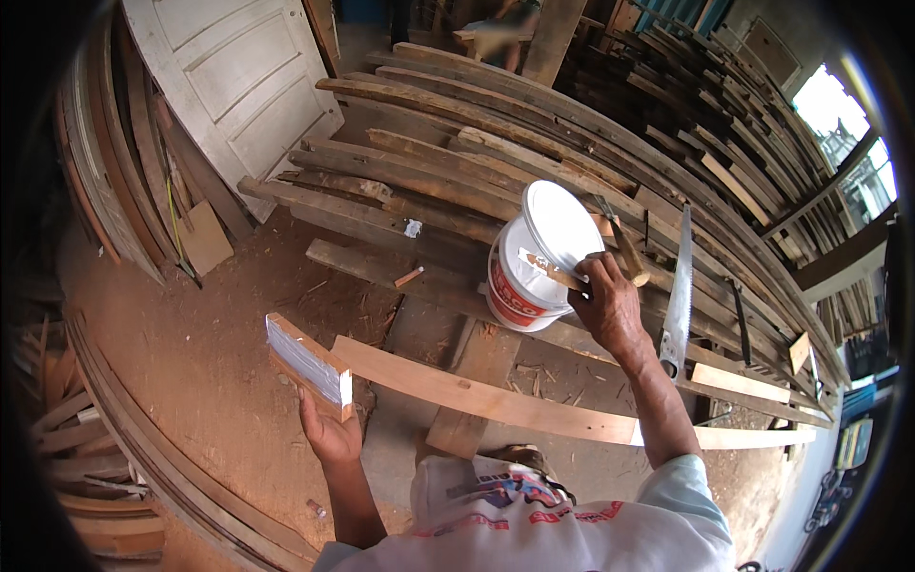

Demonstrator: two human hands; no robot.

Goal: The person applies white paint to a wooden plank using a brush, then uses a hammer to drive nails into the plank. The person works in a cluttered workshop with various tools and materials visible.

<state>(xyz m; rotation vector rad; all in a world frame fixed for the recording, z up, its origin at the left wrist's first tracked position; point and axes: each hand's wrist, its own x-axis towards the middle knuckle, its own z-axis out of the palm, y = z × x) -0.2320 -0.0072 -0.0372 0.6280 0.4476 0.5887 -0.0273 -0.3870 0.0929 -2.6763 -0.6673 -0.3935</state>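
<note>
Block (315, 349) with white paste (303, 360) in left hand (332, 439), gripped; my right hand (608, 303) pinches stick (563, 276) at bucket (513, 291). Step seems spreading paste; next stroke needs light pressure.

A woodworking workshop is shown by what is kept in it. Long, rough planks (429, 176) are laid side by side across the middle, and more timber (710, 129) is piled at the upper right. A hand saw (679, 296) and a hammer (627, 253) are seen by the planks, a white panelled door (243, 81) is stood at the upper left, and the brown floor (210, 324) is littered with wood scraps (536, 383).
</note>
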